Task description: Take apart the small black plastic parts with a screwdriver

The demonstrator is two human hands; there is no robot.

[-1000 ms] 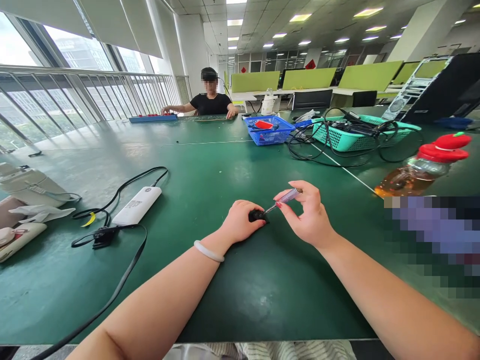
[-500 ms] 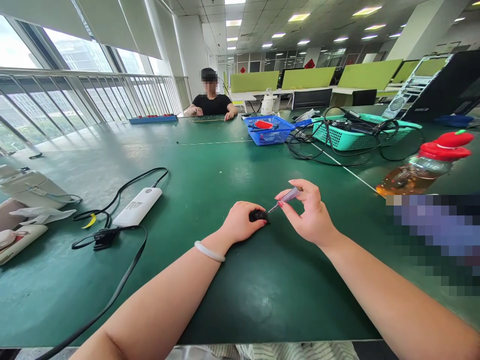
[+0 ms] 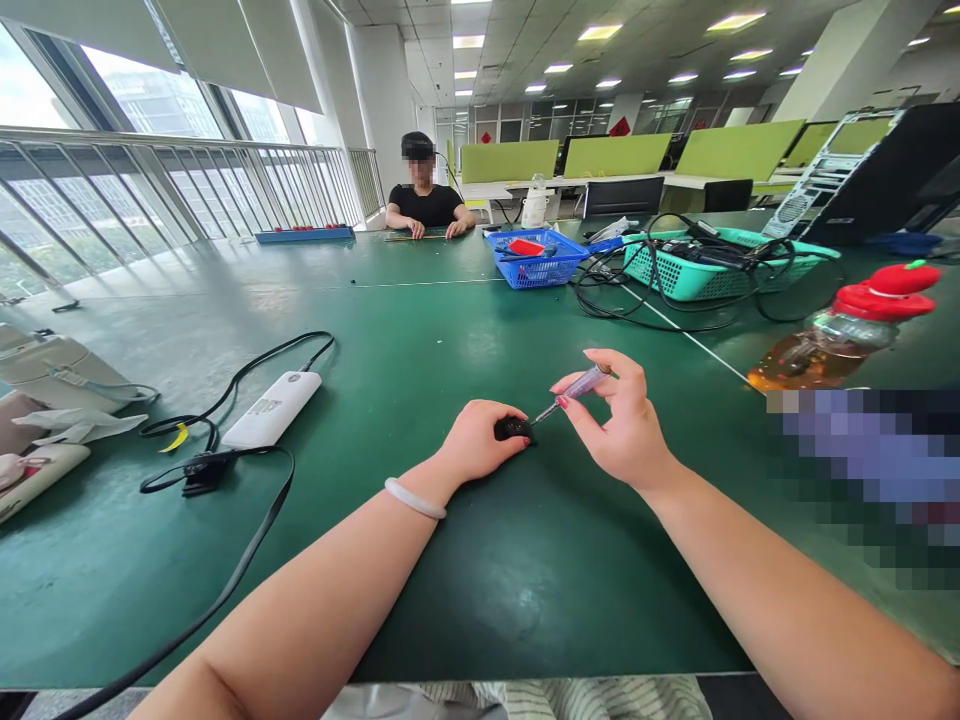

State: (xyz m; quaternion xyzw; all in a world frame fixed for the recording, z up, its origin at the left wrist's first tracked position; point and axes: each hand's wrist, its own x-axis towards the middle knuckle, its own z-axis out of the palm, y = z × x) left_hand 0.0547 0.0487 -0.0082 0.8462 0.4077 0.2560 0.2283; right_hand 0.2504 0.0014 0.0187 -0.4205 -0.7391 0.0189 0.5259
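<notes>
My left hand (image 3: 484, 438) rests on the green table and is closed around a small black object (image 3: 513, 429), whose exact kind I cannot make out. A screwdriver (image 3: 581, 386) with a clear purplish handle is pinched by the fingers of my right hand (image 3: 622, 415). Its thin metal shaft slants down to the left, and the tip meets the right side of the black object. My left fingers cover part of that object.
Left lies a white power bank (image 3: 274, 410) with a black cable. Farther off stand a blue basket (image 3: 536, 270) and a teal basket (image 3: 697, 285) with tangled cables. A red-lidded bottle (image 3: 840, 335) is at right. Another person (image 3: 425, 205) sits across the green table (image 3: 405, 330).
The right hand and screwdriver handle have shifted up slightly, while the tip stays at the black object. The left hand keeps its hold. The person opposite has moved their hands a little.
</notes>
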